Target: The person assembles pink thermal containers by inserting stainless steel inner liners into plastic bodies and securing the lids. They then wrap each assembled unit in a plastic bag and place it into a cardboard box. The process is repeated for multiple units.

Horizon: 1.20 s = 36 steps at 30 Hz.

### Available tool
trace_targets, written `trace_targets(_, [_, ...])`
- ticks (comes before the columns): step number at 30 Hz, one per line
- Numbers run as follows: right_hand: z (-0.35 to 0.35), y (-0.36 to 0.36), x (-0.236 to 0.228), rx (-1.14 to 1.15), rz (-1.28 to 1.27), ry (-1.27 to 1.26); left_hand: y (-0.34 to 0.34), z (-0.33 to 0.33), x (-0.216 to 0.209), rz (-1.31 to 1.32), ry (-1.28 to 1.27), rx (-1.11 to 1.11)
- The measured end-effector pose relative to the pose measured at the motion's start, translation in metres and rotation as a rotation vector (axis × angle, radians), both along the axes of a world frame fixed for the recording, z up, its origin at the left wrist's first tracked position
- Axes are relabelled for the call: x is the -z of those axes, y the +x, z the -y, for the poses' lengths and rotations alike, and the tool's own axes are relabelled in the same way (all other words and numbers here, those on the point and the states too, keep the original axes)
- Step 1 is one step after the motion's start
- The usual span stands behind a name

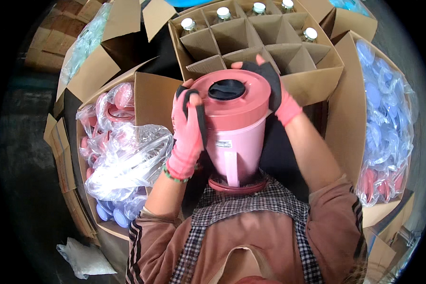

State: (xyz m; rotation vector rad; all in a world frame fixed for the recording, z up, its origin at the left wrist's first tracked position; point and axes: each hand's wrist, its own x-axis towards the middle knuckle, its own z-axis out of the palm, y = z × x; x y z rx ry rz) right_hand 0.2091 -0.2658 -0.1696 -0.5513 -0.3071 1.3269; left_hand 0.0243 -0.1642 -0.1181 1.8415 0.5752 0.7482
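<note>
A pink blender jar [236, 146] stands upright close in front of my body, its handle turned toward me. On its top sits a darker pink lid [241, 111] with a black cap [226, 89] in the centre. My left hand [188, 125], in a pink and black fingerless glove, grips the left side of the lid with curled fingers. Round the lid's far right side wraps my right hand [272, 87], gloved the same way. The jar's darker base ring [236, 187] shows low against my checked apron.
Ahead is a divided carton [312, 80] with white-capped bottles [223, 14] in several compartments. On the left, a carton holds bagged pink parts [123, 102], clear plastic [128, 163] and blue lids [120, 215]. Bagged blue parts [383, 109] fill a right-hand carton. A plastic bag [84, 259] lies lower left.
</note>
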Motion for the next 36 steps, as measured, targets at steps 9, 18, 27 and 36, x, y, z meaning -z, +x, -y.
trace_targets(9, [0.016, 0.011, -0.007, 0.539, 0.584, -0.548, 0.008, -0.029, 0.014, 0.172, -0.31, -0.063])
trace_targets(18, [0.024, -0.03, -0.019, 0.584, 0.654, -0.452, 0.016, -0.065, 0.052, 0.196, -0.636, -0.044])
trace_targets(27, [0.023, -0.059, -0.011, 0.606, 1.201, -0.286, 0.002, -0.072, 0.048, 0.063, -0.548, 0.016])
trace_targets(36, [0.013, -0.045, -0.013, 0.308, 0.756, -0.245, 0.011, -0.068, 0.075, 0.247, -0.938, 0.021])
